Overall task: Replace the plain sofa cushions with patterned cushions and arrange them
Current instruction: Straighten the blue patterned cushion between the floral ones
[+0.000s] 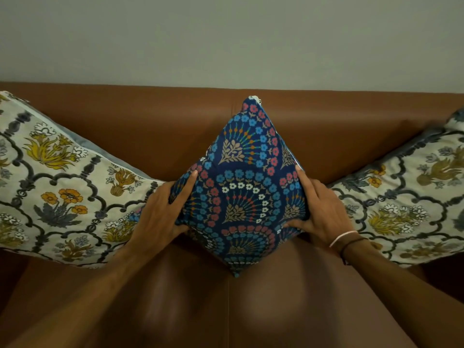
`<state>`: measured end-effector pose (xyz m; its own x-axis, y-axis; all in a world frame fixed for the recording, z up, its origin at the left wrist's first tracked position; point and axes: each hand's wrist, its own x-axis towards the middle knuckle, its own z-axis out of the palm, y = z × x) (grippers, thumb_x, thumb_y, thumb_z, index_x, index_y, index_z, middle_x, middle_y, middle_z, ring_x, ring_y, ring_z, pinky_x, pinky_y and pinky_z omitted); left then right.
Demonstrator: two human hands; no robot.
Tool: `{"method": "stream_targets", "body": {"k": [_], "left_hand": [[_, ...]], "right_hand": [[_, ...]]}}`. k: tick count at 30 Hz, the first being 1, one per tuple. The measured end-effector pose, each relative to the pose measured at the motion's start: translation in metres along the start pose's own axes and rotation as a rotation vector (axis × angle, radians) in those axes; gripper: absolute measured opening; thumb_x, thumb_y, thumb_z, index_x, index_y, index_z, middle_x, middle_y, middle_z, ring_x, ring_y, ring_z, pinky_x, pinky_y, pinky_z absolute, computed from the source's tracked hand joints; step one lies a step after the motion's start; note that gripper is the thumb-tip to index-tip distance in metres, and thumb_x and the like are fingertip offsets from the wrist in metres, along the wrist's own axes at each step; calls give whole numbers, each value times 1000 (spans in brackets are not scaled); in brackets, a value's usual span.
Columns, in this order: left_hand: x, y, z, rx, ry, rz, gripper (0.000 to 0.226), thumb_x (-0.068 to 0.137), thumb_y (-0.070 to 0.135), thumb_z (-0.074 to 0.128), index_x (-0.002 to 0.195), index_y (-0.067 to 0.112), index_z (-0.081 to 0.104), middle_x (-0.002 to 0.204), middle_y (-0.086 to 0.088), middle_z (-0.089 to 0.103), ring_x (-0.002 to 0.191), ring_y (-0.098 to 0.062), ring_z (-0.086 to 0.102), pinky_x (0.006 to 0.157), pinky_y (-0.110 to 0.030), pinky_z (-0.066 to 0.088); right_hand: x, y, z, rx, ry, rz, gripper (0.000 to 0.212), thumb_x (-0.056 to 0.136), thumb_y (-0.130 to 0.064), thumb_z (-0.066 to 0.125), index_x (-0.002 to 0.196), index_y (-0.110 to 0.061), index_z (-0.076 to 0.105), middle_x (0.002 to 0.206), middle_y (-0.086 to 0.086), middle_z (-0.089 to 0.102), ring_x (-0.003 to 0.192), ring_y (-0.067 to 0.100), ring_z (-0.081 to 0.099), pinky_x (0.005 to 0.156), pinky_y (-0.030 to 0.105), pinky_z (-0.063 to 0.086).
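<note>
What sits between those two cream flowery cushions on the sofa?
In the head view, a dark blue patterned cushion stands on its corner, held by the left hand and right hand.

We see a smooth brown leather sofa [175,136] with a soft sheen, matt printed cloth on the blue cushion [241,187], and a matt painted wall [226,38].

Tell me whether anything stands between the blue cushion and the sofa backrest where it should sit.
Nothing visible does. The blue cushion stands on one corner against the backrest, held by the left hand and right hand. The left cream cushion and right cream cushion flank it, beside the hands.
</note>
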<state>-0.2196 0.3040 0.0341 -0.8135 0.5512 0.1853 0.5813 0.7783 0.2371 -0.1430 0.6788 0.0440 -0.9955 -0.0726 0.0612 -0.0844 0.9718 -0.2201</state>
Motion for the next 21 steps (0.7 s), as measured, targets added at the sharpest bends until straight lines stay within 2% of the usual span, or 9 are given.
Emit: {"method": "stream_targets", "body": {"k": [5, 7, 11, 15, 18, 21], "left_hand": [[8, 2, 3, 73, -40, -28, 141, 54, 34, 96, 161, 24, 5, 128, -23, 44, 108, -42, 53, 85, -57, 53], [9, 4, 6, 132, -65, -44, 144, 48, 35, 99, 160, 20, 9, 127, -25, 46, 107, -42, 55, 84, -57, 54], [15, 10, 3, 252, -246, -79, 153, 59, 47, 92, 154, 29, -26, 142, -24, 39, 126, -39, 45, 105, -50, 43], [23, 32, -12, 365, -427, -236, 148, 68, 53, 85, 147, 31, -38, 157, -29, 19, 143, -43, 29, 115, -51, 30], [12, 50, -33, 386, -435, -292, 135, 78, 53, 78, 149, 30, -36, 161, -28, 13, 147, -41, 23, 118, -52, 27], [-12, 55, -57, 451, -426, -291, 123, 84, 59, 68, 155, 25, -27, 161, -24, 14, 147, -38, 22, 118, -51, 26]], "right_hand": [[4, 3, 6, -28, -17, 26, 131, 66, -85, 56, 162, -15, 1, 148, 26, 44, 125, 46, 50, 100, 57, 47], [3, 3, 8, -68, -52, 51, 135, 65, -80, 67, 161, -21, -8, 156, 28, 33, 137, 47, 40, 109, 58, 40], [5, -10, 7, -139, -130, 157, 139, 64, -73, 77, 157, -37, -19, 167, 27, 4, 154, 45, 11, 119, 58, 25], [9, -25, -2, -256, -187, 228, 143, 63, -71, 80, 157, -35, -21, 166, 31, -2, 155, 46, 5, 121, 57, 24], [3, -32, -15, -279, -213, 230, 146, 61, -78, 76, 157, -30, -23, 165, 32, -7, 154, 47, 0, 122, 60, 20], [-6, -44, -35, -317, -195, 192, 147, 58, -95, 56, 159, -21, -19, 165, 32, -7, 155, 46, -1, 122, 62, 14]]}}
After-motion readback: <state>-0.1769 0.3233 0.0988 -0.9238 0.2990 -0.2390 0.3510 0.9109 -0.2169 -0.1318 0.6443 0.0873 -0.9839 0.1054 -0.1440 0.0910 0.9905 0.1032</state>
